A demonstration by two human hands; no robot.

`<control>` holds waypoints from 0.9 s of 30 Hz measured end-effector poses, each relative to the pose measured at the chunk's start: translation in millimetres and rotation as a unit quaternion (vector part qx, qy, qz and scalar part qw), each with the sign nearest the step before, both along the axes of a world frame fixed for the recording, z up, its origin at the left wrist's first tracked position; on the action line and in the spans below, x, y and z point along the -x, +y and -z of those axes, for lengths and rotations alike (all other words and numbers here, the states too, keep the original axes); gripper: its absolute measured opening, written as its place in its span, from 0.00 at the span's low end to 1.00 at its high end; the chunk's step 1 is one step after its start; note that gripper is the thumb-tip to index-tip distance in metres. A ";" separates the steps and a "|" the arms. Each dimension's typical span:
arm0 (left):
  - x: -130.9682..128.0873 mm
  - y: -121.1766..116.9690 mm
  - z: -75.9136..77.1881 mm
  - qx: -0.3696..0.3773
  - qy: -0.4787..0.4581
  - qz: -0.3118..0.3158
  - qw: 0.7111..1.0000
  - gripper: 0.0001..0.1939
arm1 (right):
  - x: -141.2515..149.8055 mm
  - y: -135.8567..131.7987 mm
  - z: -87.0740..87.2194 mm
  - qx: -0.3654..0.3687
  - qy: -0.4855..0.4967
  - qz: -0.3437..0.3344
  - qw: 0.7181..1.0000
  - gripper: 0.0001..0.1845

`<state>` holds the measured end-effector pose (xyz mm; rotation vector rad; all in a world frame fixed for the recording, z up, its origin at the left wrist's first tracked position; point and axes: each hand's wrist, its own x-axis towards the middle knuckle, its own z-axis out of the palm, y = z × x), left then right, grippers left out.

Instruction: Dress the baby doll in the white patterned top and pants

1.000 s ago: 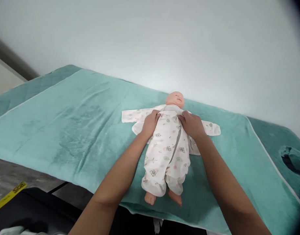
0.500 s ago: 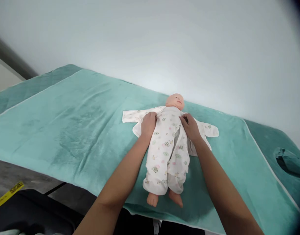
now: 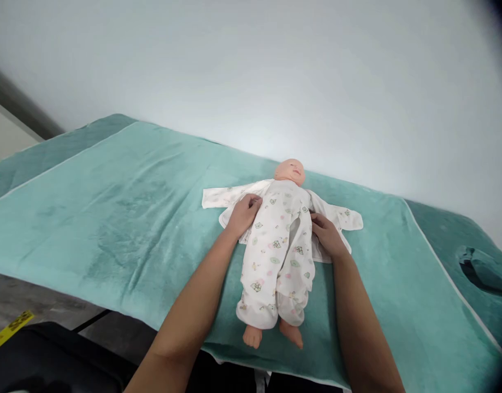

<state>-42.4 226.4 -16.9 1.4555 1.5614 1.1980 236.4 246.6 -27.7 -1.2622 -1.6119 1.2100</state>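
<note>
A baby doll (image 3: pixel 290 171) lies on its back on the table, head toward the wall and bare feet toward me. White printed baby pants (image 3: pixel 271 251) cover its legs and reach up to its chest. Beneath it a white baby jacket (image 3: pixel 224 196) lies spread, sleeves out to both sides. At the left edge of the pants, my left hand (image 3: pixel 243 217) is closed, thumb and fingers gripping the cloth by the doll's side. My right hand (image 3: pixel 328 236) has bent fingers closed at the right edge of the pants, above the jacket; its fingertips are partly hidden.
A teal cover (image 3: pixel 111 218) lies over the long table, with shallow creases on the left. The white wall (image 3: pixel 251 71) borders its far side. At the right end is a dark round opening (image 3: pixel 486 271). A black case-like object (image 3: pixel 54 355) stands below the near left edge.
My right hand has moved down from the upper pants to the doll's side. My left hand has shifted slightly down and left. The view has shifted a little; the doll lies the same.
</note>
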 end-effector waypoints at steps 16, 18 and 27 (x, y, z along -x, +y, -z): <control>7.7 1.3 4.7 0.110 -0.179 0.140 0.968 0.15 | 17.8 -2.9 -0.3 -0.046 0.046 0.063 0.996 0.10; 4.8 -0.3 2.7 0.082 -0.140 0.139 0.977 0.14 | 22.0 -1.6 2.7 -0.062 0.040 0.106 0.992 0.10; -14.1 -3.6 5.3 0.074 -0.195 0.091 0.974 0.14 | 28.6 6.9 8.9 -0.063 0.039 0.137 0.988 0.12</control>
